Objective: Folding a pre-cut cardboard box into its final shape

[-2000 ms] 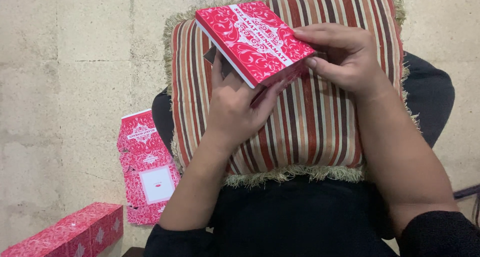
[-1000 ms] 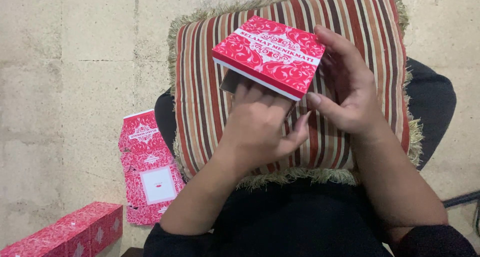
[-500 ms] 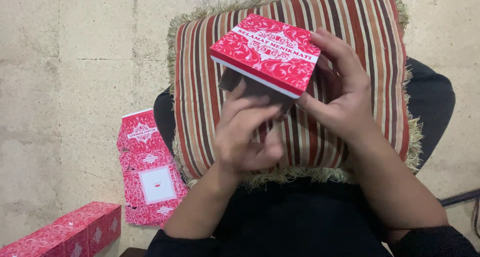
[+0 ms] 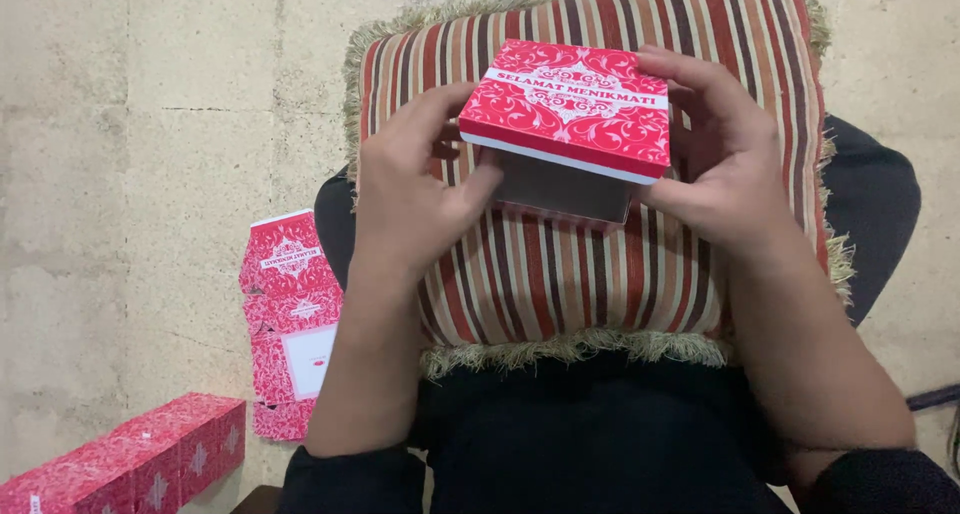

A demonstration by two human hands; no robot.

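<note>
A red cardboard box (image 4: 572, 105) with white ornamental print is held above a striped cushion (image 4: 590, 274) on my lap. My left hand (image 4: 410, 189) grips the box's left side, its fingers reaching under the grey flap that hangs below the lid. Wrapped around the right edge is my right hand (image 4: 715, 154), thumb on top. The box is tilted slightly, its printed top facing the camera.
A flat, unfolded red box blank (image 4: 290, 319) lies on the beige tiled floor (image 4: 130, 174) to the left of my legs. A row of assembled red boxes (image 4: 130, 464) sits at the bottom left corner. My black clothing fills the lower middle.
The box has turned from a slanted pose to nearly level and moved slightly right. My left hand shifted from beneath the box to its left side; my right hand stayed on the right edge.
</note>
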